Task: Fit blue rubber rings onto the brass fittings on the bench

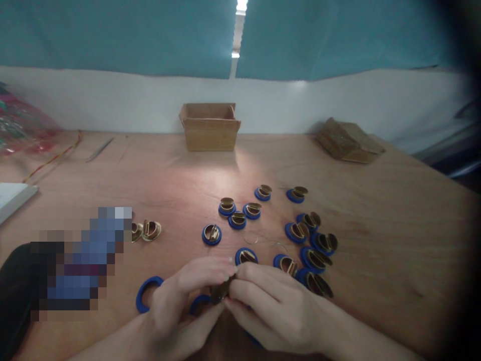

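My left hand (184, 301) and my right hand (270, 311) meet at the near edge of the wooden table (376, 210). Both pinch one small dark brass piece (221, 291) between their fingertips. A blue ring (199, 304) lies partly hidden under my left hand, and another empty blue ring (146, 294) lies just left of it. Several brass pieces set in blue rings (311, 245) are scattered beyond my hands, the nearest one (246, 256) right above my fingertips. Two bare brass pieces (147, 230) lie to the left.
An open cardboard box (209, 126) stands at the table's back, a flattened one (349, 141) at the back right. Tweezers (98, 150) and a cord (52, 159) lie far left, beside a white slab (13, 196). A pixelated patch covers something at the near left.
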The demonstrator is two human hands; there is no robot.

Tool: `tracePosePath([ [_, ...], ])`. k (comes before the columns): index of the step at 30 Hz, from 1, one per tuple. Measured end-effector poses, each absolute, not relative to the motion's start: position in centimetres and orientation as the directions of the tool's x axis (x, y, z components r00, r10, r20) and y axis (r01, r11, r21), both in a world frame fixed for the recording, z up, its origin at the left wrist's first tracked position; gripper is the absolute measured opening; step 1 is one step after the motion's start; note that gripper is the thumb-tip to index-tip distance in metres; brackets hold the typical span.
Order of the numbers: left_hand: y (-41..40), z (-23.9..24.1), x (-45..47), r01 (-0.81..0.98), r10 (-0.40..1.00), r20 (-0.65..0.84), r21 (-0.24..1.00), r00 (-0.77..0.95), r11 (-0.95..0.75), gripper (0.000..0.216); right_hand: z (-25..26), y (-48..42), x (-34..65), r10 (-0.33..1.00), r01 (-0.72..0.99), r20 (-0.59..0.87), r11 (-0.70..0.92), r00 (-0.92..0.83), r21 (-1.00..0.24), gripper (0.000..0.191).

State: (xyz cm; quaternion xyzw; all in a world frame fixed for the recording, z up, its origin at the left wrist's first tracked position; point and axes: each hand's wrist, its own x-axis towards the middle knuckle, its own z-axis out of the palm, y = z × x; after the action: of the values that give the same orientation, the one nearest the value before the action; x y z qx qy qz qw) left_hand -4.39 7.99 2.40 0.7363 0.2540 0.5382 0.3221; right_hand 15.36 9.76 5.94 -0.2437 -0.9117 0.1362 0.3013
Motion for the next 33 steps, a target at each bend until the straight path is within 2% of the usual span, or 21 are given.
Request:
tracePosePath([
  [9,7.95,2.53,-4.52,0.028,0.712,0.633,0.741,0.303,-0.671,0.067,5.81,9.77,15.30,0.533,0.353,0.499,0.839,-0.683,-0.413,0.018],
  [16,7.92,2.53,-4.57,0.073,0.758,0.600,0.770,0.255,-0.634,0.064,6.18,10.02,15.11,0.567,0.284,0.549,0.808,-0.614,-0.517,0.011],
  [23,7.66,2.64,-3.94,0.038,0.729,0.618,0.755,0.296,-0.655,0.060,5.40,9.74,15.08,0.682,0.301,0.527,0.713,-0.507,-0.634,0.010],
  [33,7.51,3.02,-4.03,0.055,0.721,0.603,0.753,0.341,-0.655,0.054,5.31,9.84,15.20,0.672,0.294,0.534,0.722,-0.513,-0.626,0.012],
])
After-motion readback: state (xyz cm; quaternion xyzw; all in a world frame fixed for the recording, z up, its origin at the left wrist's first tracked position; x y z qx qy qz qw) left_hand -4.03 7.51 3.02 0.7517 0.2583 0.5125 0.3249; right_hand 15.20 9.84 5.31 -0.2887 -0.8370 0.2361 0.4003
